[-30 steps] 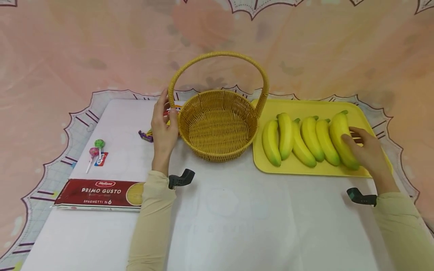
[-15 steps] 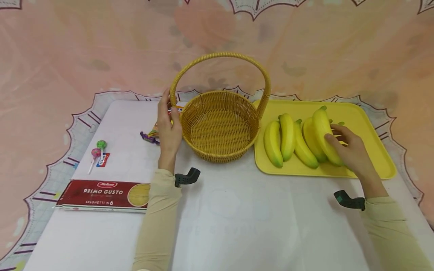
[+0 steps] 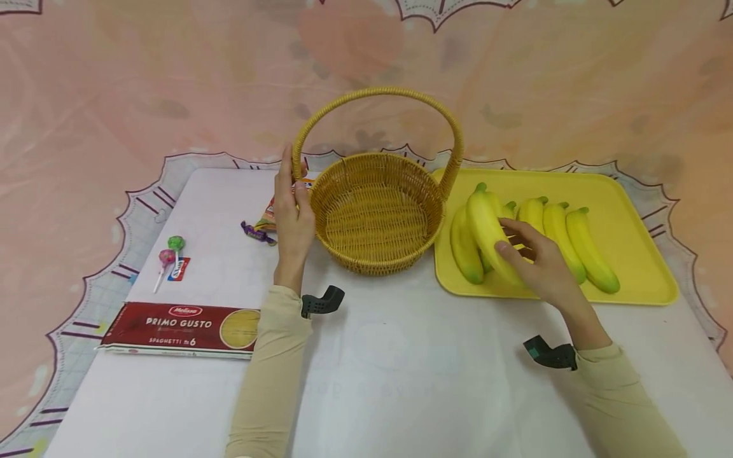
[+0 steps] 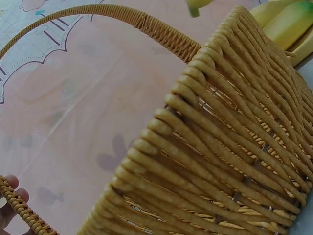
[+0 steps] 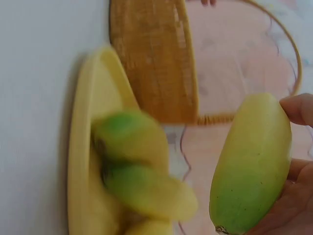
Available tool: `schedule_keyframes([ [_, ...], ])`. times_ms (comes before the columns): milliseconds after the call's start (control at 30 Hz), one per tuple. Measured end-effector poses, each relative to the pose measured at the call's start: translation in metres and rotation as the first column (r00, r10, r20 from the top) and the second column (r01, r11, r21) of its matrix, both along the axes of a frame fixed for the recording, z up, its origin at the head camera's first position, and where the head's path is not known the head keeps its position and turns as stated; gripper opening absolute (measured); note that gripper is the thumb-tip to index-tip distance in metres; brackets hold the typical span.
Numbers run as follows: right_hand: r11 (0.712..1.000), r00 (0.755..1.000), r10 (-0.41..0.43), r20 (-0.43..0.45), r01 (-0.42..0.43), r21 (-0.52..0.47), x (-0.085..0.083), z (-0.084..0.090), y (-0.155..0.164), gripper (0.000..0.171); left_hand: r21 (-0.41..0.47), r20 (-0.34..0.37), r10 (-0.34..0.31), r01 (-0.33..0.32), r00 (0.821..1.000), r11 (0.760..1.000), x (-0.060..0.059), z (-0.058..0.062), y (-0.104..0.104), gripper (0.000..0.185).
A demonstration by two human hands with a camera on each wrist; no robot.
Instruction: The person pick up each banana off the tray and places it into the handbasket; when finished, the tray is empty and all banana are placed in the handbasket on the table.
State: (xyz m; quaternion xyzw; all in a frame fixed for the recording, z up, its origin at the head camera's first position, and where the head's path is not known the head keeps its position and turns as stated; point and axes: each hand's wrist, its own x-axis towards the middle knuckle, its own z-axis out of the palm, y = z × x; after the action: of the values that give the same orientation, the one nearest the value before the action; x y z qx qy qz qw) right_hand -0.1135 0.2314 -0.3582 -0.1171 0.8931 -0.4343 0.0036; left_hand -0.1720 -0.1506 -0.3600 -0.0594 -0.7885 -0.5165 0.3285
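- The right hand (image 3: 541, 267) is curled round a banana (image 3: 487, 232), thumb on its near face and fingers behind it; the right wrist view shows the same grasp, with the thumb tip at the fruit's upper edge.
- That banana is lifted over the left part of the yellow tray (image 3: 630, 210), tilted with its stem end up and away, and it crosses in front of the other fruit there.
- Five more bananas (image 3: 572, 238) lie side by side on the tray; one sits at the tray's left end, just beside the held one, and the rest lie to the right of the hand.
- The left hand (image 3: 293, 219) steadies the wicker basket (image 3: 375, 216), thumb on the near side of the rim where the handle joins and fingers reaching up along the handle's foot; it seems to be a light pinch, though the left wrist view shows only fingertips behind the weave.
- The basket stands upright on the white table (image 3: 401, 369), touching or nearly touching the tray's left edge.
- Left of the basket lie candy wrappers (image 3: 260, 229), two lollipops (image 3: 170, 251) and a red spaghetti packet (image 3: 180, 327), all flat on the table.
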Motion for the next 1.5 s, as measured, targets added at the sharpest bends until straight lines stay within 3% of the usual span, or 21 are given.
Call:
schedule_keyframes([
  [167,0.993,0.993,0.113,-0.044,-0.113,-0.01,0.002,0.003,-0.029,0.045,0.022,0.014,-0.012,0.011,1.0,1.0,0.004,0.007,0.004,0.048],
  [367,0.98,0.978,0.199,-0.062,-0.199,-0.003,-0.014,0.012,-0.071,0.048,0.032,0.062,-0.024,0.022,0.998,0.999,0.017,0.026,0.008,0.047],
  [567,0.974,0.975,0.218,-0.031,-0.219,-0.064,-0.037,0.026,-0.118,0.054,0.012,0.05,-0.035,0.034,0.998,0.999,0.007,0.011,-0.004,0.049],
  [767,0.972,0.981,0.174,0.088,-0.157,-0.175,-0.064,0.024,-0.16,0.056,-0.044,0.023,-0.034,0.035,0.999,0.998,0.003,0.001,-0.014,0.048],
  [967,0.991,0.957,0.112,0.266,-0.089,-0.095,-0.083,0.007,-0.194,0.063,-0.079,0.036,-0.028,0.031,0.999,0.996,0.003,0.0,-0.014,0.048],
  [1167,0.983,0.908,0.148,0.392,-0.18,0.044,-0.093,-0.005,-0.219,0.063,-0.076,0.031,-0.041,0.044,0.999,0.996,0.002,0.0,-0.013,0.048],
  [1367,0.962,0.88,0.181,0.44,-0.25,0.105,-0.1,-0.013,-0.229,0.063,-0.085,0.032,-0.04,0.043,0.999,0.995,0.002,0.0,-0.013,0.049],
  [1500,0.963,0.893,0.191,0.408,-0.252,0.1,-0.097,-0.013,-0.227,0.066,-0.086,0.025,-0.046,0.048,0.999,0.995,0.001,0.001,-0.014,0.049],
])
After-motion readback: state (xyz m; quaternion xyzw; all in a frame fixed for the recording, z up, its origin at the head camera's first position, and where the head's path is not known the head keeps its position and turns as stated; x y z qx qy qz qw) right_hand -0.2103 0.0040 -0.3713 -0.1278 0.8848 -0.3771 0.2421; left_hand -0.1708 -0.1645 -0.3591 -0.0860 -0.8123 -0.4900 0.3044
